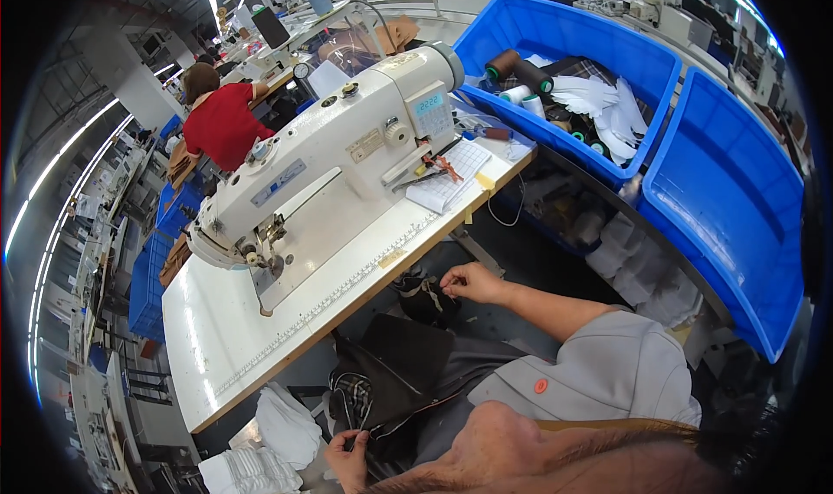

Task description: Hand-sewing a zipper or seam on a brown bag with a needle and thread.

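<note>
A dark garment (395, 355) with a long zipper and a plaid lining lies across my lap. My left hand (349, 462) is closed at its near left edge, thumb and finger pinched on the cloth by the zipper. Farther right, my right hand (473, 283) is raised above my knee, just off the table's front edge. Its fingertips are pinched together, and what they hold, if anything, is too small to make out. Ahead of both hands stands a white sewing machine (347, 134) on a white table (204, 338).
A notepad (455, 177) with orange-handled snips (449, 170) lies on the table's right end. One blue bin (555, 34) holds thread cones and white cloth; another blue bin (720, 190) stands beside it. White cloth bundles (282, 429) lie lower left. A person in red (227, 125) sits beyond.
</note>
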A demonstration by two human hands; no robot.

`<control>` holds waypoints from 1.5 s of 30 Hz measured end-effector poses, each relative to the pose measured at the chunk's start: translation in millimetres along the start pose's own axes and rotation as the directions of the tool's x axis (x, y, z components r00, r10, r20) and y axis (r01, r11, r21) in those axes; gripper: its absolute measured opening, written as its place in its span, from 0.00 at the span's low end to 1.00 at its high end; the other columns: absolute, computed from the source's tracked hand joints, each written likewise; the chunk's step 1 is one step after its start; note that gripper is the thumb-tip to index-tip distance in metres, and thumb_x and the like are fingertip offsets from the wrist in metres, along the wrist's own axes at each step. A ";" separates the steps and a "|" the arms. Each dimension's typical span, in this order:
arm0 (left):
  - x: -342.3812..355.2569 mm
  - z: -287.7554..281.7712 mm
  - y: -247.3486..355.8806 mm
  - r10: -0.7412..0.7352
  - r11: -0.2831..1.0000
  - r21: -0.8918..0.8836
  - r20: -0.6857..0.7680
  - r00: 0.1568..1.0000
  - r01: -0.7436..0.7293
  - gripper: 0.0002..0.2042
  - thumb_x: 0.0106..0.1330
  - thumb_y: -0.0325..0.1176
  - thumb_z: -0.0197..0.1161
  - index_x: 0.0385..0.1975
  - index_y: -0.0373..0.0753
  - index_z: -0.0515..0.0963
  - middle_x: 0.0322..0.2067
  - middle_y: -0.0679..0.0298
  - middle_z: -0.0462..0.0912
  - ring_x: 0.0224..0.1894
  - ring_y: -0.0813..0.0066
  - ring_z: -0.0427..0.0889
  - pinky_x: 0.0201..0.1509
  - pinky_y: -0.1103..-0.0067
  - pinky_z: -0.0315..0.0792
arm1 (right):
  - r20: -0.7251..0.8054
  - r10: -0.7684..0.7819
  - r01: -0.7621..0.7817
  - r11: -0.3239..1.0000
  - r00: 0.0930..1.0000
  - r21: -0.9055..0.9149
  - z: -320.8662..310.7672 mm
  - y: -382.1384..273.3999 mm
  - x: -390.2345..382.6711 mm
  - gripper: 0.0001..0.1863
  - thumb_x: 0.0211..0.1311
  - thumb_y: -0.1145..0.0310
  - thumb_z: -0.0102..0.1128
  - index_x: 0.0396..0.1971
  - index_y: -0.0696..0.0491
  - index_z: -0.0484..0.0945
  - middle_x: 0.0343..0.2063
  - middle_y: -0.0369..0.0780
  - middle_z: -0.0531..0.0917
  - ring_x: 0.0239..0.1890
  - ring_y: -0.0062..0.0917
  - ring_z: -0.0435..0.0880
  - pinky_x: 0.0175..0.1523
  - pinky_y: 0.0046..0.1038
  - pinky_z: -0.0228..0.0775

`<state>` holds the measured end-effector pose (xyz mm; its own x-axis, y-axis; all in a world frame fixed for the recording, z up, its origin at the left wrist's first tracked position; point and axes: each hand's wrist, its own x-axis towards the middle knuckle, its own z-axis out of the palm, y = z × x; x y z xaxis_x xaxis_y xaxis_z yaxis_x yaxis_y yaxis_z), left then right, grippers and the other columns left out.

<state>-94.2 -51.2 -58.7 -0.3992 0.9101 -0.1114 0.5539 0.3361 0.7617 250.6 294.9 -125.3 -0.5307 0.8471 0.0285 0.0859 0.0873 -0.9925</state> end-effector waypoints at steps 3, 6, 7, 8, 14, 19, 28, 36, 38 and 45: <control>-0.4 3.7 6.7 -0.038 0.999 -0.007 0.017 0.999 0.038 0.13 0.63 0.38 0.70 0.43 0.39 0.83 0.37 0.59 0.86 0.40 0.73 0.82 0.47 0.76 0.75 | 0.009 -0.043 0.044 0.992 0.999 -0.118 3.1 -9.3 -1.9 0.05 0.61 0.73 0.64 0.33 0.59 0.81 0.26 0.36 0.86 0.28 0.17 0.83 0.37 0.22 0.76; 0.9 4.5 13.4 -0.054 0.998 -0.012 0.016 0.998 0.054 0.12 0.65 0.40 0.69 0.43 0.40 0.84 0.37 0.59 0.86 0.40 0.73 0.82 0.47 0.77 0.75 | 0.004 -0.056 0.056 0.984 0.998 -0.170 7.6 -11.1 -0.4 0.06 0.61 0.71 0.65 0.33 0.58 0.81 0.26 0.38 0.86 0.28 0.18 0.84 0.37 0.23 0.75; 1.4 4.3 15.2 -0.086 0.996 -0.002 0.026 0.996 0.086 0.13 0.65 0.40 0.69 0.43 0.39 0.84 0.37 0.59 0.86 0.40 0.73 0.82 0.47 0.77 0.75 | 0.003 -0.050 0.050 0.981 0.999 -0.188 8.4 -11.3 0.1 0.07 0.61 0.70 0.66 0.34 0.58 0.81 0.26 0.38 0.86 0.29 0.18 0.84 0.37 0.24 0.75; 1.9 4.1 17.3 -0.119 0.993 0.009 0.036 0.992 0.118 0.13 0.65 0.40 0.69 0.43 0.38 0.84 0.37 0.59 0.86 0.41 0.73 0.82 0.47 0.77 0.75 | 0.022 -0.024 0.028 0.981 0.999 -0.192 8.6 -9.9 0.8 0.05 0.62 0.73 0.64 0.35 0.58 0.79 0.28 0.37 0.85 0.32 0.17 0.83 0.40 0.24 0.75; 2.2 4.0 28.2 -0.172 0.984 -0.040 0.043 0.984 0.173 0.14 0.66 0.40 0.68 0.44 0.38 0.83 0.37 0.62 0.86 0.39 0.74 0.81 0.45 0.78 0.74 | -0.034 -0.183 0.168 0.949 0.982 -0.267 16.3 -12.2 3.1 0.05 0.61 0.71 0.63 0.34 0.57 0.79 0.30 0.41 0.86 0.33 0.30 0.86 0.39 0.30 0.75; 4.7 -0.8 75.4 -0.294 0.953 -0.053 0.083 0.952 0.298 0.14 0.66 0.40 0.67 0.44 0.37 0.83 0.36 0.62 0.86 0.39 0.75 0.81 0.45 0.78 0.74 | -0.007 -0.185 0.170 0.919 0.983 -0.357 16.3 -16.7 2.7 0.06 0.60 0.71 0.64 0.33 0.56 0.79 0.31 0.43 0.85 0.36 0.37 0.85 0.41 0.33 0.76; 0.5 3.1 57.1 -0.235 0.972 0.005 0.025 0.972 0.235 0.13 0.65 0.39 0.68 0.43 0.37 0.83 0.37 0.60 0.86 0.39 0.73 0.81 0.45 0.77 0.73 | 0.012 -0.174 0.159 0.868 0.985 -0.470 18.7 -12.4 -2.7 0.06 0.60 0.69 0.62 0.34 0.54 0.79 0.33 0.42 0.85 0.38 0.39 0.85 0.43 0.36 0.76; -1.1 4.3 16.0 -0.175 0.969 -0.198 -0.136 0.975 0.147 0.13 0.53 0.36 0.75 0.25 0.32 0.82 0.25 0.59 0.84 0.30 0.70 0.81 0.38 0.75 0.72 | -0.005 -0.148 0.127 0.864 0.989 -0.488 26.2 -7.3 0.2 0.05 0.58 0.70 0.62 0.33 0.53 0.80 0.33 0.43 0.85 0.39 0.40 0.85 0.44 0.38 0.76; 3.1 2.9 32.2 -0.004 1.000 0.020 -0.217 0.976 0.009 0.13 0.54 0.37 0.75 0.26 0.32 0.82 0.25 0.60 0.84 0.31 0.71 0.81 0.39 0.76 0.72 | -0.014 -0.180 0.152 0.869 0.984 -0.470 24.1 -2.6 6.6 0.05 0.57 0.71 0.62 0.33 0.52 0.81 0.32 0.44 0.85 0.37 0.41 0.84 0.43 0.37 0.75; -7.2 1.5 11.8 -0.167 0.959 -0.273 -0.338 0.926 0.073 0.15 0.60 0.40 0.74 0.31 0.33 0.81 0.25 0.68 0.82 0.30 0.81 0.76 0.38 0.81 0.69 | -0.101 -0.075 0.028 0.915 0.992 -0.403 16.0 -0.6 13.1 0.05 0.59 0.71 0.63 0.34 0.54 0.80 0.32 0.44 0.85 0.34 0.39 0.85 0.40 0.34 0.76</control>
<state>-83.8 -53.4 -49.8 -0.7087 0.7053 -0.0147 0.3028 0.3229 0.8967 230.1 297.6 -126.3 -0.4478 0.8868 0.1148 0.4032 0.3148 -0.8593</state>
